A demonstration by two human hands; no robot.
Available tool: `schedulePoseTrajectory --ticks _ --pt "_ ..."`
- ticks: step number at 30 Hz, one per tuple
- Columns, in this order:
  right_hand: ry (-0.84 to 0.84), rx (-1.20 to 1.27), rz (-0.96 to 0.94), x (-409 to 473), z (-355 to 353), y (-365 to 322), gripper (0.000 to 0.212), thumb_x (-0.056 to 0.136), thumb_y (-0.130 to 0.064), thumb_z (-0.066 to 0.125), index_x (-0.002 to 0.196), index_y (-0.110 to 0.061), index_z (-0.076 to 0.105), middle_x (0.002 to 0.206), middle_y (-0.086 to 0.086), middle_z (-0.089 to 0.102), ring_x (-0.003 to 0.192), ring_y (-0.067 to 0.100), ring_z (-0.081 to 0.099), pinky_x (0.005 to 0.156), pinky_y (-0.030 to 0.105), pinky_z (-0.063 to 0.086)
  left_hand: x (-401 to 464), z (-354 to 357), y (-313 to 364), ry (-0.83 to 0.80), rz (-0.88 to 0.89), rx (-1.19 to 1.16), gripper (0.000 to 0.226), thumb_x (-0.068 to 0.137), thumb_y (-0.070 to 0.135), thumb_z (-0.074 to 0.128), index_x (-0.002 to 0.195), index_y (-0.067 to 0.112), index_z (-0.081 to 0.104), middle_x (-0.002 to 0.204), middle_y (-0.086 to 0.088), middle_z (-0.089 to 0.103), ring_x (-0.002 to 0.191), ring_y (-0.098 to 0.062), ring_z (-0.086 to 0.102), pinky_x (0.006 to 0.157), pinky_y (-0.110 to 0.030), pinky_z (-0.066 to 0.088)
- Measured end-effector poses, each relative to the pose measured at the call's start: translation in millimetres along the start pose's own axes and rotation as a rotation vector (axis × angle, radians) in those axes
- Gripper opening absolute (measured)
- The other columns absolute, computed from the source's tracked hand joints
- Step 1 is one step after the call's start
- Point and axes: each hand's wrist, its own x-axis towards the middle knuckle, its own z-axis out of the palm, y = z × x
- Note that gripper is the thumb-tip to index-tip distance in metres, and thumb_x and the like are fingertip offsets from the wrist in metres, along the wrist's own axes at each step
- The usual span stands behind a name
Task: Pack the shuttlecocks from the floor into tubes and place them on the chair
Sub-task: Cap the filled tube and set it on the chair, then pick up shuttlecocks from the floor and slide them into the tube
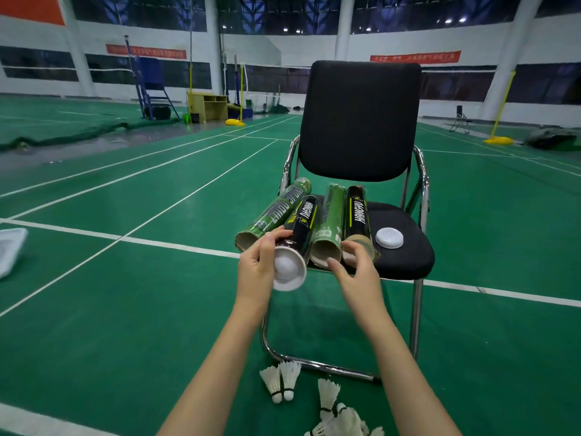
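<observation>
- Shuttlecocks, white feathered with rounded white cork heads: a loose scatter on the green court floor near the chair's front rail, some lying in pairs. Judged very light and fragile; feathers crush easily, so best pinched at the cork head.
- Black padded chair with chromed tube frame: seat holds four tubes lying side by side, open mouths toward the viewer.
- Long cardboard tubes: far-left green printed tube, black tube with yellow lettering, second green tube, second black tube. Judged light and stiff but thin-walled and prone to rolling; grip around the barrel near the mouth, not by the rim.
- Left hand: fingers curled round the mouth end of the first black tube, which overhangs the seat edge; a white rounded shape shows inside.
- Right hand: fingers spread and bent, tips touching the mouths of the two right-hand tubes; holding nothing.
- Round white plastic tube cap: flat on the seat, just beside the rightmost tube.
</observation>
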Motion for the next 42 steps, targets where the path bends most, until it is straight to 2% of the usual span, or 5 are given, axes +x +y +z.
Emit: schedulePoseTrajectory --ticks 9,23,27,31,42 --pt "0.038 -0.694 -0.072 54 20 41 0.036 0.09 -0.023 0.056 0.123 -0.015 0.044 0.122 0.008 0.038 0.087 0.033 0.056 0.061 0.034 0.039 40 8 -61 -0.064 0.062 0.206 0.026 0.091 0.049 0.049 0.102 0.034 0.067 0.119 0.011 0.059 0.121 0.001 0.048 0.092 -0.004 0.036" --pt "0.172 -0.387 -0.216 56 9 23 0.009 0.085 -0.007 0.059 0.093 -0.006 0.062 0.094 0.0 0.047 0.069 0.016 0.047 0.061 0.024 0.026 53 20 -61 -0.088 0.128 0.559 0.032 0.088 0.026 0.064 0.118 0.012 0.063 0.119 -0.001 0.061 0.108 -0.012 0.055 0.085 -0.01 0.034" --pt "0.181 -0.36 -0.224 48 2 1 0.006 0.086 -0.011 0.059 0.091 -0.008 0.062 0.093 0.002 0.049 0.072 0.015 0.048 0.064 0.029 0.034 37 26 -41 -0.247 0.354 0.68 0.062 0.075 0.038 0.075 0.131 0.023 0.054 0.128 0.008 0.055 0.115 -0.006 0.049 0.091 -0.021 0.041" --pt "0.203 -0.316 -0.237 37 -10 -26 0.007 0.085 -0.013 0.059 0.09 -0.01 0.063 0.091 0.001 0.049 0.078 0.018 0.051 0.07 0.035 0.041 21 32 -26 -0.342 0.421 0.686 0.096 0.063 0.016 0.086 0.141 0.039 0.034 0.138 0.015 0.035 0.125 -0.013 0.044 0.096 -0.035 0.048" --pt "0.127 -0.054 -0.295 18 -39 -115 0.004 0.084 -0.011 0.061 0.087 -0.011 0.065 0.09 0.003 0.055 0.069 0.003 0.048 0.066 0.015 0.038 13 34 67 -0.183 0.546 0.559 0.069 0.069 0.006 0.078 0.131 0.008 0.05 0.131 -0.006 0.051 0.118 -0.009 0.045 0.096 -0.002 0.03"
